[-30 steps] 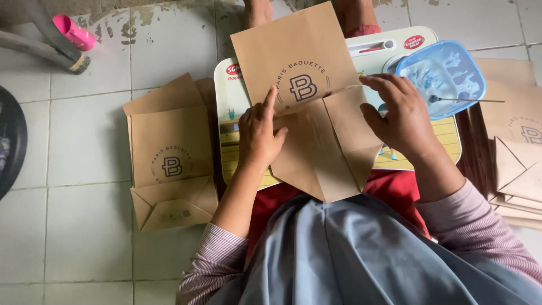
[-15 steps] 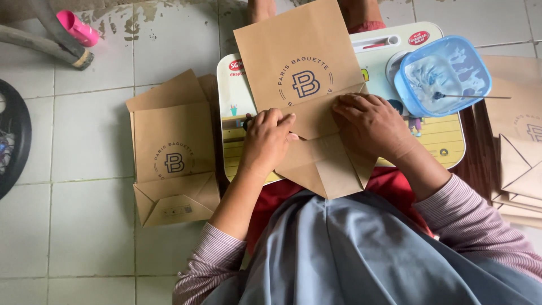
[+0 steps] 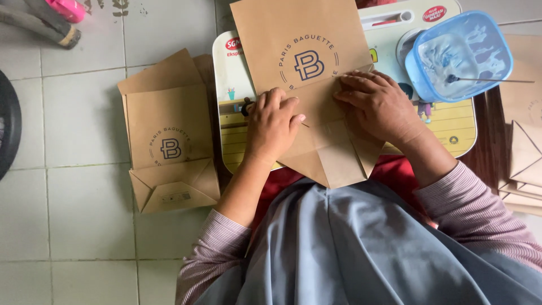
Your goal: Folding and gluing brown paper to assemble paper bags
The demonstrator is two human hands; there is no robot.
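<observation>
Lap: a grey-blue garment fills the near edge, with striped sleeves at both sides; red cloth shows just beyond it, under the wrists.
Left hand (image 3: 272,125): laid palm down on the bag (image 3: 307,85), fingers together and flat, with nothing gripped; the fingertips lie beside the fold line, the thumb stretched towards the other hand.
Right hand (image 3: 377,106): also flat on the bag, fingers slightly spread and pressed on the folded base flap; nothing is clamped.
Bag: brown paper, lying printed side up beneath both palms, its folded pointed bottom hanging towards the lap and its open end stretching away past the fingertips.
Board (image 3: 460,121): a printed lap desk is seen under the bag, bare to the right of the right wrist.
Pressing: the crease is best set with even weight from both palms, stroked outward from the middle, so the flap stays square and no ridge is left.
Tub (image 3: 460,53): a blue dish of whitish paste, with a thin stick resting in it, stands beyond the right fingers.
Stack (image 3: 169,133): finished bags are piled on the tiled floor, well left of the left hand.
Far right: more brown paper pieces (image 3: 525,158) lie outside the right arm.
</observation>
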